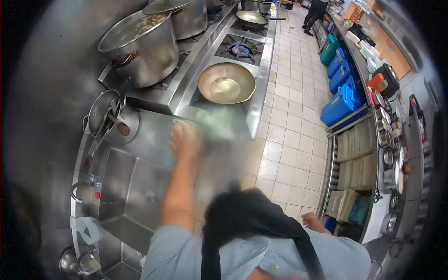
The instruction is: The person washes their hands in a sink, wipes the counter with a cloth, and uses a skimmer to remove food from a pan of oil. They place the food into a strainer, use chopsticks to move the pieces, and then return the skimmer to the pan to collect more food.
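Observation:
My left hand (185,141) reaches forward over the steel counter beside the stove, smeared by motion. It grips a pale cloth (219,122) that spreads blurred to the right, in front of the stove's near edge. Just beyond the cloth, a wide round metal pan (227,84) rests on the nearest burner, with a little shine at its bottom. My right hand (313,220) is low at my right side, small and partly hidden, away from the counter. How its fingers are held cannot be made out.
A large stockpot (147,56) and another pot stand at the back left. A lit burner (241,50) and a frying pan (252,18) lie farther along. Sinks (147,196) are at left. Blue bins (343,102) line the right side; a person (316,14) stands far off.

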The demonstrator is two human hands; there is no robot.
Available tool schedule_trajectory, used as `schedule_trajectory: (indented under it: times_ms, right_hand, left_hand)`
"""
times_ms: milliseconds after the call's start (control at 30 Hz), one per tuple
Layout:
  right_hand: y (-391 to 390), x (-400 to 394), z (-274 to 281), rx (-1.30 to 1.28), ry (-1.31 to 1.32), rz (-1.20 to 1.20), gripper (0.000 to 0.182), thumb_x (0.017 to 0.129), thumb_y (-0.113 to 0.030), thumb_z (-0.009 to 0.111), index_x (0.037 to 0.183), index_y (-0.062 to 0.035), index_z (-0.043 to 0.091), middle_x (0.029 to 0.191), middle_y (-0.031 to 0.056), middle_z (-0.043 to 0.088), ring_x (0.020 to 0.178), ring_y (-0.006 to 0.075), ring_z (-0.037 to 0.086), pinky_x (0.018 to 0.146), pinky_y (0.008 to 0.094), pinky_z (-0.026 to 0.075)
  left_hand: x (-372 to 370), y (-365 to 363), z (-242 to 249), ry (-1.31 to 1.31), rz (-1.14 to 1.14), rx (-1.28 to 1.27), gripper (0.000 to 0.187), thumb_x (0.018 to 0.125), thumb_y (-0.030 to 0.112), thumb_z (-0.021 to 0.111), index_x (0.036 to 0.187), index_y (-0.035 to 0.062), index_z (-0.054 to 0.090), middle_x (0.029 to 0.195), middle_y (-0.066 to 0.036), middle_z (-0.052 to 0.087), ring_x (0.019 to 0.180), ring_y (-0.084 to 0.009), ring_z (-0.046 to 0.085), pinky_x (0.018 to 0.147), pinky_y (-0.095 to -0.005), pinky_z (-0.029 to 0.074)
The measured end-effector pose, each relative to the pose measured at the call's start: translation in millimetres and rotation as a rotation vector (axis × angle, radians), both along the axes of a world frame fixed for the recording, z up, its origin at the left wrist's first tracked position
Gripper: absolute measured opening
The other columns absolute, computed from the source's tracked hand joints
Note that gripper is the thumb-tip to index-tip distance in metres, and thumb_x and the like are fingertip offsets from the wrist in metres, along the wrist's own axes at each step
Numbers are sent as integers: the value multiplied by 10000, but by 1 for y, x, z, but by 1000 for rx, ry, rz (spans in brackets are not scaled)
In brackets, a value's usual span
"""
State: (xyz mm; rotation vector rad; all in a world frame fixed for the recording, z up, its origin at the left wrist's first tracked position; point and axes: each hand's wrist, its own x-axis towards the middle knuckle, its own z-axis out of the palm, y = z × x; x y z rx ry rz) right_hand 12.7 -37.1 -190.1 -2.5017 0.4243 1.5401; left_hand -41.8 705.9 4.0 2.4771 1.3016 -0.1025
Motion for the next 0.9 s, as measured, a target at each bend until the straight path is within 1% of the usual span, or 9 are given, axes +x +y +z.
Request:
schedule_trajectory:
  times_ms: [33,133,200,233,367,467,533,800,900]
  right_hand:
    - [15,-23,23,120,-12,-214,255,847,-301,577,890,-68,672,803,116,659,782,269,629,674,488,504]
    - [22,-44,18,221,100,186,277,803,-312,649,912,-58,646,803,118,633,781,258,614,641,504,487]
    - [38,-51,6,136,52,-409,270,804,-282,636,962,-63,628,859,101,634,767,243,604,646,461,480]
    - [43,-38,2,152,50,-406,270,804,-282,636,962,-63,628,859,101,634,767,243,604,646,461,480]
    - [50,27,9,530,-129,45,257,778,-228,639,996,-92,625,770,37,584,652,185,545,610,407,457]
    - [51,83,14,497,-153,-94,166,728,-205,660,829,-90,596,758,59,606,674,200,586,593,331,477]
    - [41,116,9,478,-79,-538,167,776,-179,639,878,-49,617,714,51,585,611,194,556,522,348,451]
    - [56,272,102,554,-516,-437,356,786,-139,635,1074,64,587,789,90,623,613,134,554,542,266,453]
    - [68,340,84,644,-546,-395,368,818,-183,611,1147,-25,560,889,55,622,689,152,571,546,289,453]
  left_hand:
    - [-2,-1,-5,-15,17,9,775,875,484,465,1459,140,89,1518,-136,-56,1391,-358,-21,1090,-541,39]
    - [-4,-6,2,-14,28,16,775,870,482,476,1458,145,100,1520,-127,-49,1390,-362,-15,1083,-560,50]
    - [-3,-5,4,-14,32,22,777,867,481,480,1458,145,103,1520,-127,-48,1389,-367,-12,1079,-569,54]
    - [-2,-4,2,-2,49,17,775,866,479,484,1458,153,105,1522,-119,-47,1387,-373,-6,1075,-577,57]
    - [2,-13,12,42,108,6,767,860,470,498,1459,184,112,1526,-95,-37,1379,-402,11,1067,-592,65]
    - [7,-18,17,94,203,-2,766,858,469,504,1459,200,113,1528,-82,-20,1373,-417,24,1071,-584,74]
    - [10,-20,19,87,262,17,752,864,465,498,1457,193,123,1525,-98,-12,1368,-428,32,1071,-582,78]
    - [0,-134,-30,94,414,581,731,810,476,562,1396,113,316,1480,-210,147,1335,-450,151,1048,-593,158]
    - [-2,-205,-44,293,363,265,769,776,482,568,1374,72,310,1478,-223,100,1342,-459,70,1046,-624,79]
